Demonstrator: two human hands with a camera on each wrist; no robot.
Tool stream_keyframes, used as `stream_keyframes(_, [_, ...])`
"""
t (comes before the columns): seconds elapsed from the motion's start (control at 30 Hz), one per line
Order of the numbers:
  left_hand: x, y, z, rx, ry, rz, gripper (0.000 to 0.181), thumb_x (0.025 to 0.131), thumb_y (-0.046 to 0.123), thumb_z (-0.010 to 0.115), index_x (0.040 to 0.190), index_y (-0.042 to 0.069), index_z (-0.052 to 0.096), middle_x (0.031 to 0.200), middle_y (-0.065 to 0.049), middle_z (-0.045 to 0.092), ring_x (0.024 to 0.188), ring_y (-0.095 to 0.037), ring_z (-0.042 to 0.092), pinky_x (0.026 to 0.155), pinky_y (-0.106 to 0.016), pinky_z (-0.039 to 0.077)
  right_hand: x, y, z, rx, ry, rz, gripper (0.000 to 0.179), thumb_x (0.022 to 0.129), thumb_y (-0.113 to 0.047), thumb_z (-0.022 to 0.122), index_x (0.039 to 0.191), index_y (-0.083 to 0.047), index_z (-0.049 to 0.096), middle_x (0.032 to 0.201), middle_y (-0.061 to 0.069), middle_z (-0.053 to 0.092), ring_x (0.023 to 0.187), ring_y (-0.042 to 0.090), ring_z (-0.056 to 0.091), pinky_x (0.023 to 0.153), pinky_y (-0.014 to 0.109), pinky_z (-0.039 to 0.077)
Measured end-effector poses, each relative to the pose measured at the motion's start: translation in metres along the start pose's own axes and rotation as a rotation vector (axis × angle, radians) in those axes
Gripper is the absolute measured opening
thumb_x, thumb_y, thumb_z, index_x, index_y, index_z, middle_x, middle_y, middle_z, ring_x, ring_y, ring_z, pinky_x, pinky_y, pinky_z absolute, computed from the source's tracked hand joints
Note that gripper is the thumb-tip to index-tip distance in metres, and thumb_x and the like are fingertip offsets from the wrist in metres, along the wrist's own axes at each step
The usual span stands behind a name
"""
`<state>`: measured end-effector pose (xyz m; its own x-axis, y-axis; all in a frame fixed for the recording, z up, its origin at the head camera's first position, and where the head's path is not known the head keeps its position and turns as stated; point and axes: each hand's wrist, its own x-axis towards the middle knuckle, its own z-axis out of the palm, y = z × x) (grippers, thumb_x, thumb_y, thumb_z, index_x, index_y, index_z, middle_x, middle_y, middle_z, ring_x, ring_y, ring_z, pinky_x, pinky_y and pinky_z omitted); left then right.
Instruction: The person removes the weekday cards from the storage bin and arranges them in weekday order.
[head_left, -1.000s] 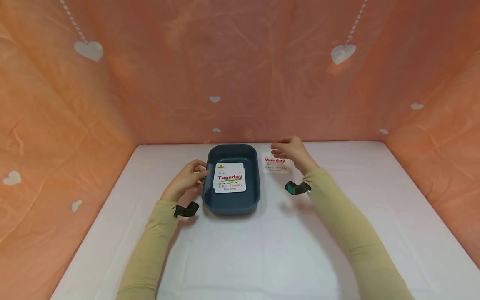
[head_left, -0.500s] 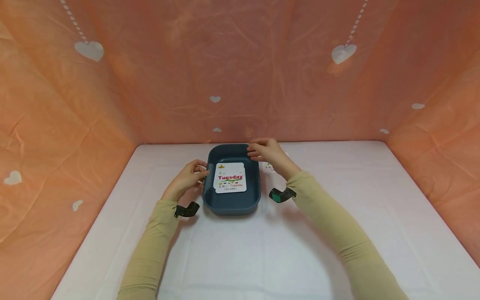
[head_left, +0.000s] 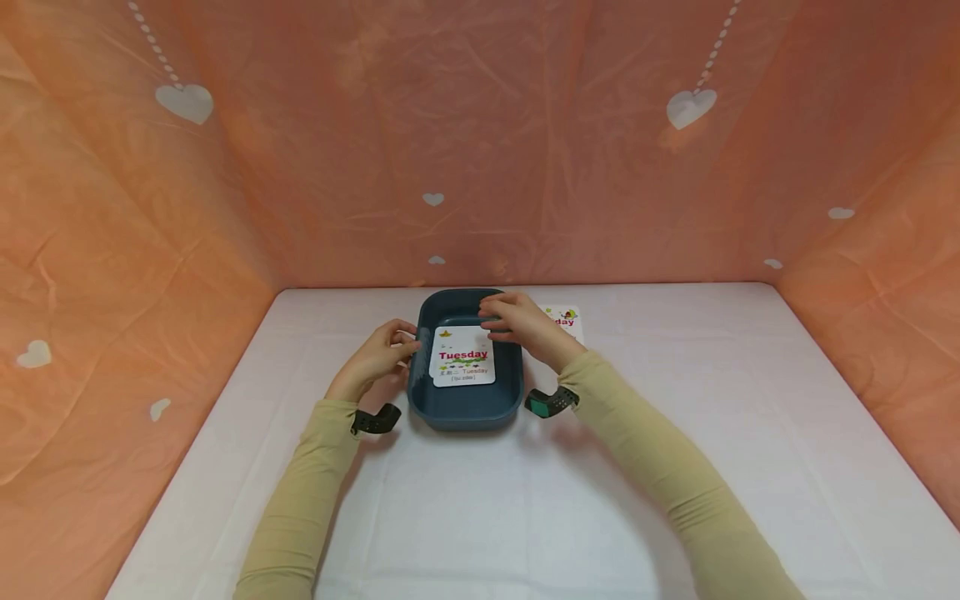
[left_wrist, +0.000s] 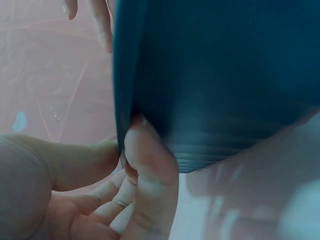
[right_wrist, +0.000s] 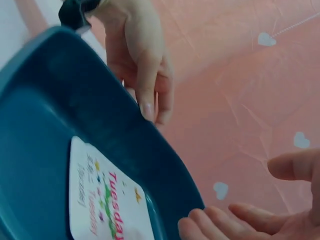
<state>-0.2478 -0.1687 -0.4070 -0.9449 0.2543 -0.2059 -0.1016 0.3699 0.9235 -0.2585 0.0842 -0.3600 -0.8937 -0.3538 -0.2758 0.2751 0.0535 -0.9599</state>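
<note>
Two hands are at the tray (head_left: pixel 465 408). Head view: my right hand (head_left: pixel 525 323) has moved left, off the loose card (head_left: pixel 567 315) on the table (head_left: pixel 457 517), and hovers over the right side of the tray. This change puts the tray's contents within its reach; the upper part of the loose card is exposed, with "day" readable. My left hand (head_left: pixel 378 354) remains at the left rim. The tray stands level and contains the Tuesday card (head_left: pixel 462 358), face up on its floor; an offset edge suggests another card beneath. Left wrist view: my left thumb and a finger are clamped on the rim, one on either side of the wall. Right wrist view: my right thumb and fingers are apart, with no held object showing; I cannot tell whether these fingers contact the rim. The Tuesday card lies flat inside the tray.
</note>
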Motion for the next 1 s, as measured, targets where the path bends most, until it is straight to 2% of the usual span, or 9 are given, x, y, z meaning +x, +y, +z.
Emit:
stream_keyframes(0.13, [0.000, 0.000, -0.001, -0.007, -0.005, -0.010, 0.033, 0.098, 0.008, 0.053, 0.127, -0.004, 0.041, 0.100, -0.020, 0.053, 0.068, -0.017, 0.058, 0.058, -0.030, 0.049, 0.003, 0.004, 0.007, 0.068, 0.000, 0.075, 0.050, 0.101, -0.021, 0.047, 0.143, 0.003, 0.034, 0.145, 0.025, 0.033, 0.134, 0.038, 0.034, 0.106, 0.044, 0.031])
stream_keyframes(0.23, [0.001, 0.001, -0.001, -0.013, -0.005, -0.011, 0.033, 0.098, 0.008, 0.052, 0.127, -0.004, 0.041, 0.102, -0.022, 0.053, 0.068, -0.018, 0.058, 0.056, -0.030, 0.049, 0.004, 0.008, 0.012, 0.098, 0.031, 0.125, 0.051, 0.100, -0.023, 0.048, 0.143, 0.000, 0.035, 0.149, 0.023, 0.028, 0.137, 0.037, 0.027, 0.109, 0.046, 0.026])
stream_keyframes(0.4, [0.001, 0.000, 0.000, -0.016, -0.010, 0.001, 0.034, 0.098, 0.006, 0.053, 0.127, -0.006, 0.040, 0.102, -0.024, 0.054, 0.069, -0.018, 0.059, 0.060, -0.030, 0.050, 0.004, 0.013, 0.018, 0.086, 0.063, 0.169, 0.054, 0.099, -0.024, 0.048, 0.146, -0.003, 0.032, 0.153, 0.019, 0.017, 0.142, 0.034, 0.013, 0.112, 0.049, 0.015])
stream_keyframes(0.57, [-0.001, 0.001, -0.002, 0.007, 0.001, -0.007, 0.032, 0.098, 0.007, 0.053, 0.125, -0.005, 0.041, 0.099, -0.022, 0.054, 0.071, -0.019, 0.058, 0.060, -0.030, 0.050, 0.005, 0.017, 0.023, 0.053, 0.034, 0.194, 0.059, 0.099, -0.028, 0.047, 0.149, -0.006, 0.025, 0.157, 0.014, 0.009, 0.143, 0.034, 0.002, 0.111, 0.054, 0.008])
stream_keyframes(0.67, [-0.003, 0.001, -0.002, 0.009, 0.007, -0.004, 0.032, 0.098, 0.008, 0.052, 0.125, -0.005, 0.041, 0.097, -0.021, 0.055, 0.073, -0.021, 0.058, 0.059, -0.030, 0.049, 0.005, 0.021, 0.026, 0.084, 0.026, 0.214, 0.057, 0.099, -0.029, 0.048, 0.148, -0.006, 0.029, 0.157, 0.013, 0.010, 0.143, 0.033, 0.004, 0.110, 0.055, 0.008])
stream_keyframes(0.73, [-0.004, 0.000, -0.003, 0.003, 0.004, -0.007, 0.031, 0.099, 0.008, 0.052, 0.125, -0.005, 0.041, 0.096, -0.022, 0.055, 0.073, -0.022, 0.057, 0.059, -0.029, 0.048, 0.005, 0.024, 0.027, 0.128, 0.024, 0.227, 0.056, 0.098, -0.028, 0.048, 0.147, -0.006, 0.031, 0.155, 0.015, 0.014, 0.142, 0.032, 0.011, 0.110, 0.053, 0.011])
stream_keyframes(0.9, [-0.009, 0.000, -0.003, -0.008, -0.002, -0.026, 0.029, 0.099, 0.008, 0.052, 0.123, -0.004, 0.041, 0.094, -0.021, 0.055, 0.069, -0.020, 0.056, 0.054, -0.030, 0.045, 0.005, 0.030, 0.029, 0.227, 0.020, 0.242, 0.060, 0.096, -0.027, 0.050, 0.147, -0.005, 0.025, 0.150, 0.020, 0.023, 0.134, 0.034, 0.027, 0.108, 0.050, 0.022])
stream_keyframes(1.0, [-0.009, 0.000, -0.004, -0.016, -0.004, -0.029, 0.029, 0.099, 0.008, 0.051, 0.123, -0.004, 0.040, 0.093, -0.020, 0.054, 0.067, -0.017, 0.055, 0.052, -0.029, 0.043, 0.007, 0.030, 0.030, 0.250, 0.030, 0.245, 0.065, 0.095, -0.027, 0.052, 0.147, -0.004, 0.021, 0.150, 0.019, 0.020, 0.135, 0.033, 0.025, 0.108, 0.051, 0.023])
